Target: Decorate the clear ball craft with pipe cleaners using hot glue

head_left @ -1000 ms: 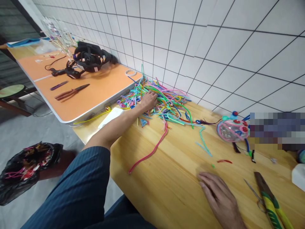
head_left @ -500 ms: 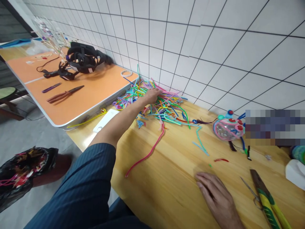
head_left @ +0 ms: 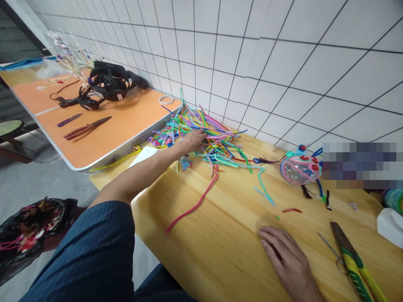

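My left hand (head_left: pixel 194 140) is in the front of a heap of coloured pipe cleaners (head_left: pixel 220 136) against the wall. Its fingers are bent together on some of the stems, and the fingertips are partly hidden. On the wooden table (head_left: pixel 226 243) my right hand (head_left: pixel 286 258) lies flat, fingers stretched out, holding nothing. To its right are small scissors (head_left: pixel 332 249) and large scissors with green and yellow handles (head_left: pixel 354 260). A long pink-red pipe cleaner (head_left: pixel 201 199) trails from the heap toward the front edge.
A clear round ornament wound with pipe cleaners (head_left: pixel 299 167) stands at the right. On the orange table (head_left: pixel 126 134) lie pliers (head_left: pixel 86 128), a purple pen-like tool (head_left: pixel 69 120), a tape roll (head_left: pixel 166 100) and a black headset (head_left: pixel 110 82). A lined bin (head_left: pixel 34 226) stands lower left.
My left hand has drawn back slightly, down and to the left, within the heap, and some stems have shifted. The right hand has stayed in place.
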Demonstrator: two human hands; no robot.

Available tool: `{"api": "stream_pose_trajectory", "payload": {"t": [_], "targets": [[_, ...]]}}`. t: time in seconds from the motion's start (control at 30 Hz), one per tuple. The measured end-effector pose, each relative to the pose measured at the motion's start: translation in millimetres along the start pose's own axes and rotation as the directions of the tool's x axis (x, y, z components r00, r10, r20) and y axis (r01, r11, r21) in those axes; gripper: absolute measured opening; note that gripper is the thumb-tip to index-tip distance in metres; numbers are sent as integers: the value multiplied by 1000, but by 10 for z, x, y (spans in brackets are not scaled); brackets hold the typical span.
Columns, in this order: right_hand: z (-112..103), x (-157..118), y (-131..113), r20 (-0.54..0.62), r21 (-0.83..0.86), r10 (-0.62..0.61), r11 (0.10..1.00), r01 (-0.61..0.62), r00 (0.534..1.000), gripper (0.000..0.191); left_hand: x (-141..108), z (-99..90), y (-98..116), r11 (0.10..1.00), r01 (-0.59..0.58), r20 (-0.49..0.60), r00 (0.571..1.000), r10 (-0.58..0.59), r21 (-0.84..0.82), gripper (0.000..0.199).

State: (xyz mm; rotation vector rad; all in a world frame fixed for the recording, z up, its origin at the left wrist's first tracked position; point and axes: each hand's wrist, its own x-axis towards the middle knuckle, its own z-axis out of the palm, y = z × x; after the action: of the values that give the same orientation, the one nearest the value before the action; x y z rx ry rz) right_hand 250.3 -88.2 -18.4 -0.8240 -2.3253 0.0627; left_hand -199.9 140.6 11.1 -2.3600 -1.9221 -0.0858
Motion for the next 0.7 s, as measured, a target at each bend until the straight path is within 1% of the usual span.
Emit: {"api": "stream_pose_trajectory", "payload": {"t": [0.1,0.2,0.27,0.37,0.43,0.5,0.6,0.7], "targets": [[5,2,11,-3,10,4,1000,-4,1000,18,45,-19,-11,997,69,-25,997,-69,-22,39],[-1,3,11,12,21,9,1000,-9,1000,18,241,-66,0,991,128,-97,987,-131,-42,49],[-9,2,8,15,25,15,1000,-16,1000,18,384,-86,31,993,111,-127,985,-117,-50,54],[-13,-5,8,7,25,23,999,-23,1000,19,466,-60,95,997,58,-98,993,-63,-49,51],[-9,-11,12,11,25,22,999,-22,1000,19,398,-11,130,998,43,-75,996,-46,-41,44],[-3,-16,17,15,23,19,1000,-19,1000,19,268,40,152,998,48,-72,996,-51,-33,38],[0,-17,20,11,18,22,1000,-22,1000,19,85,91,167,997,77,-81,994,-79,-27,38],[-4,-11,22,15,16,13,1000,-13,1000,19,18,101,177,994,105,-88,990,-107,-24,35]]}}
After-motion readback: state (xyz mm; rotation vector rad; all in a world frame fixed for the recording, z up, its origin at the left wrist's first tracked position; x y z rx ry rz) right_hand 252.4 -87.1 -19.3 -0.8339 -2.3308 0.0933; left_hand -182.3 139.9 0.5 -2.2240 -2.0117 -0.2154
